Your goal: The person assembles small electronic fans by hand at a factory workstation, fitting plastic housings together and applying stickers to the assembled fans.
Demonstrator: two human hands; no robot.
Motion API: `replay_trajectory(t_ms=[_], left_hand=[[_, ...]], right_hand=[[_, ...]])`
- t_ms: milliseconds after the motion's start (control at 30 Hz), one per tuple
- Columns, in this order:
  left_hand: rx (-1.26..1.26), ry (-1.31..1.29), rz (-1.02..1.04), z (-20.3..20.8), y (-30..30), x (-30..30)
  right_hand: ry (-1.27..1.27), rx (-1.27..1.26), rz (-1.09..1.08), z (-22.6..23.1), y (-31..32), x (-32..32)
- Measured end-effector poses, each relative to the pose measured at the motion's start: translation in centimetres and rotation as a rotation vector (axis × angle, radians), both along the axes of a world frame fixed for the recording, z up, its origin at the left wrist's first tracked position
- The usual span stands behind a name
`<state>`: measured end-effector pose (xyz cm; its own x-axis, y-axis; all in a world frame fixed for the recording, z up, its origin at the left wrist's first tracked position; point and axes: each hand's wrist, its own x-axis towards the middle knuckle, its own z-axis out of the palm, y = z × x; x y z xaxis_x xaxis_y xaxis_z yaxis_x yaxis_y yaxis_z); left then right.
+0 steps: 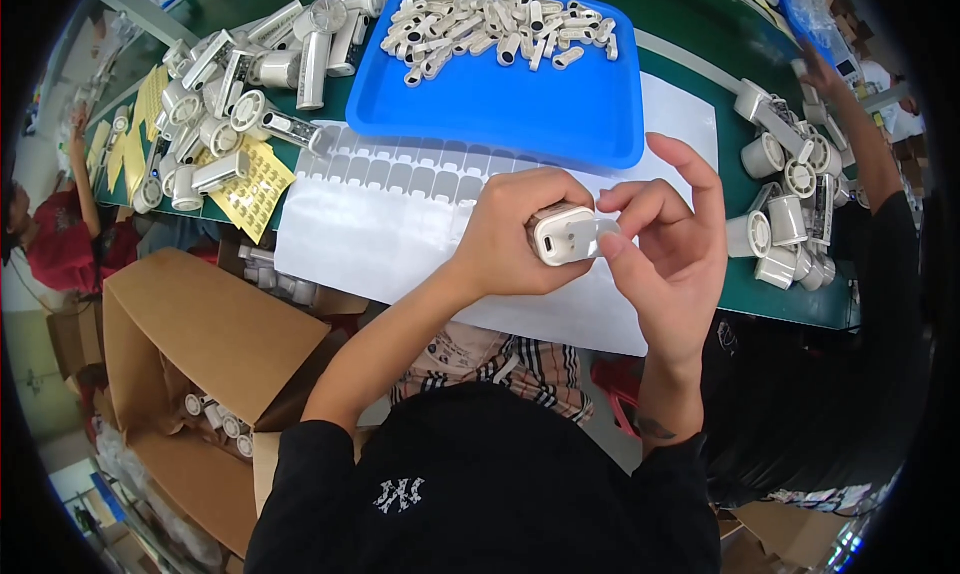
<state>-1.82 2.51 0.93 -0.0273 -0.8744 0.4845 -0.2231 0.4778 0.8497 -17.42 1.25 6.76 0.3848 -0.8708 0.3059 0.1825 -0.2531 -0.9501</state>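
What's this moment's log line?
left hand: grips white device | right hand: pinches clear film at device | beyond: blue tray, small parts

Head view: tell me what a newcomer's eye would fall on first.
First, the bright blue tray at the top middle, with small white parts heaped toward its far side. Then, in the center, the left hand grips a white device, with the right hand at a clear film on its end. A large open cardboard box fills the lower left.
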Motion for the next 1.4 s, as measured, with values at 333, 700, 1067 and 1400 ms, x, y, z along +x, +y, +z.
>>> replay_trajectory(t_ms=[333, 700, 1067, 1400], left_hand=[[-0.003, 0.008, -0.019, -0.18, 0.22, -0.22], [-0.020, 0.008, -0.011, -0.36, 0.16, -0.25], [-0.032, 0.033, -0.026, -0.60, 0.13, -0.30], [-0.057, -0.013, -0.012, -0.13, 0.00, -0.13]], right_hand=[[0.030, 0.007, 0.048, 0.30, 0.28, 0.14], [0.092, -0.031, 0.035, 0.40, 0.45, 0.33], [0.116, -0.070, 0.046, 0.30, 0.34, 0.25], [0.143, -0.105, 0.008, 0.49, 0.36, 0.53]])
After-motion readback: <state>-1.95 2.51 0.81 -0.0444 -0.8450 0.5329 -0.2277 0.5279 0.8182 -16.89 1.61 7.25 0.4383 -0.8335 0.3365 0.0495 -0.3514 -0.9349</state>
